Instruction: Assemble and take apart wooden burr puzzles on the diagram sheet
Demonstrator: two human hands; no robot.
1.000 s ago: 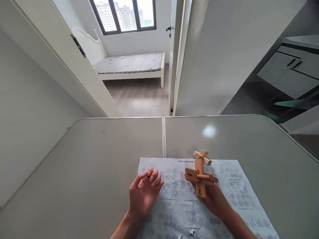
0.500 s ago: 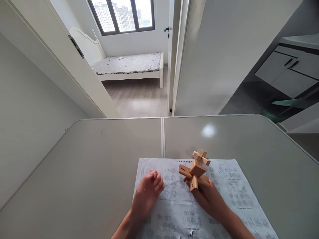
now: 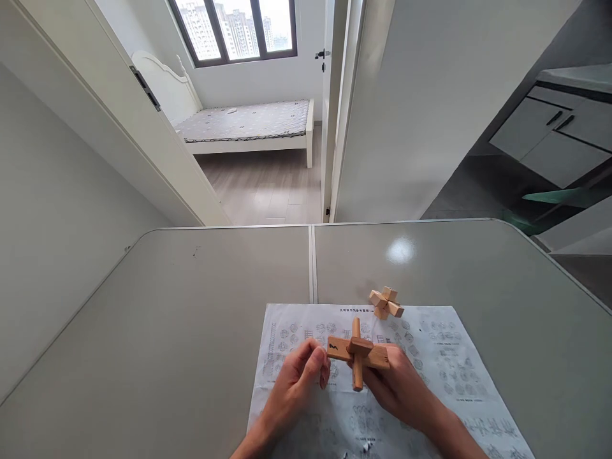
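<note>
A reddish-brown wooden burr puzzle (image 3: 361,347) of crossed bars is in my right hand (image 3: 399,382), whose fingers grip its right end from below. One flat bar carries a dark mark and points left; another bar points towards me. My left hand (image 3: 306,370) is closed with curled fingers, right beside the marked end. I see nothing in it, and cannot tell whether its fingertips touch the bar. Beyond the hands, a smaller pale wooden burr puzzle (image 3: 386,303) rests at the top edge of a printed sheet (image 3: 454,370) of diagrams.
The sheet lies on a grey table (image 3: 182,331) with a seam (image 3: 313,264) down its middle. Small scraps (image 3: 367,447) lie near the sheet's lower edge. Past the table are a doorway, a bed (image 3: 248,124) and, to the right, a white cabinet (image 3: 549,131).
My right hand has moved the brown puzzle down and left and turned it, uncovering the pale puzzle. My left hand has shifted right, up close to the brown puzzle, with its fingers turned over.
</note>
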